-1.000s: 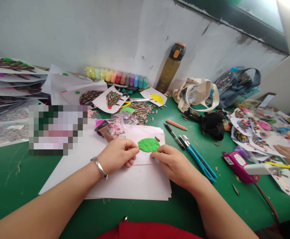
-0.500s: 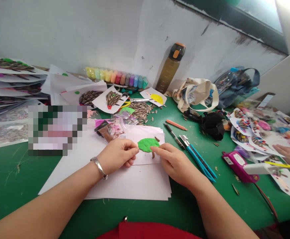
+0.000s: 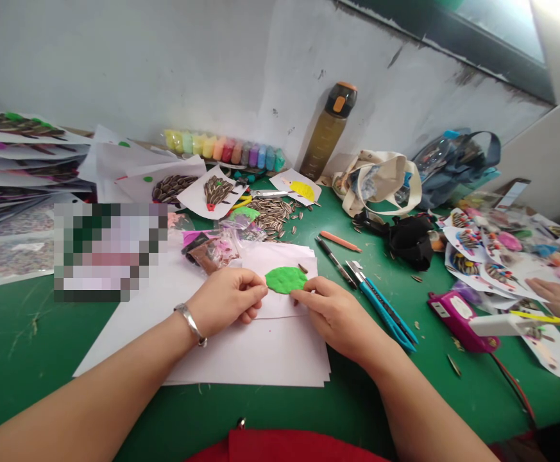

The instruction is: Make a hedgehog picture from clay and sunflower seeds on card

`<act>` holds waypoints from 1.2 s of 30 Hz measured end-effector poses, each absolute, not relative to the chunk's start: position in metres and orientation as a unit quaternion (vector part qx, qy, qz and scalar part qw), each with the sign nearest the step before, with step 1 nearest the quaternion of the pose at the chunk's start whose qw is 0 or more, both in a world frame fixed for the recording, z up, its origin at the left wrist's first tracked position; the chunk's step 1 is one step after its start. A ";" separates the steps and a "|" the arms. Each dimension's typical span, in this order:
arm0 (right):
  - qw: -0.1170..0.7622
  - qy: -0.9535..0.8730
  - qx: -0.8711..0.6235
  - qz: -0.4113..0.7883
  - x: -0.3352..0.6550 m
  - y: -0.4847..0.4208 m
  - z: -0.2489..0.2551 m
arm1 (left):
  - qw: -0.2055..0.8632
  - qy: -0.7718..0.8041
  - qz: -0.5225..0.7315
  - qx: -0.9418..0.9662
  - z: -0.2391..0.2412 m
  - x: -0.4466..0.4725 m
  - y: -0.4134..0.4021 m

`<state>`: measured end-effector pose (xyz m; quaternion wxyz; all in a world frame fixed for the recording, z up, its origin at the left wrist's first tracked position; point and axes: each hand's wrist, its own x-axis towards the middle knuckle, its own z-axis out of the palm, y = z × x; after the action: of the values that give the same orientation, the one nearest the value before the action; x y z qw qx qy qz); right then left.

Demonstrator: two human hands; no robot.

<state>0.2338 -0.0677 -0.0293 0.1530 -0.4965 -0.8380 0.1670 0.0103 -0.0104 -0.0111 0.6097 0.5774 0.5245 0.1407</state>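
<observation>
Flanking a flat green clay oval (image 3: 286, 280) on white paper (image 3: 280, 307): left hand (image 3: 229, 298) at 9 o'clock, fingers curled shut; right hand (image 3: 338, 316) at 5 o'clock, fingertips pinched against its rim.

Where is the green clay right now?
In the head view, the green clay lies on a white sheet mid-table, between the left hand and right hand.

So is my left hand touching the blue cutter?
Apart. The head view shows the left hand on the paper beside the green clay, while the cutter lies on the table past the right hand.
</observation>
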 end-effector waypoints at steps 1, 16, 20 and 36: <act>0.165 -0.832 -0.499 0.177 0.235 -0.068 -0.029 | 0.610 0.524 0.142 0.578 -0.010 0.010 -0.010; 0.210 -0.809 -0.497 0.234 0.241 -0.068 -0.026 | 0.597 0.528 0.136 0.588 -0.014 0.009 -0.009; 0.189 -0.823 -0.486 0.227 0.242 -0.069 -0.025 | 0.596 0.529 0.138 0.587 -0.014 0.009 -0.010; 0.188 -0.832 -0.472 0.223 0.243 -0.067 -0.024 | 0.597 0.529 0.149 0.584 -0.015 0.008 -0.010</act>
<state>0.2434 -0.0671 -0.0245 0.1881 -0.4722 -0.8318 0.2231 0.0082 -0.0098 -0.0153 0.5969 0.5842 0.5292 0.1493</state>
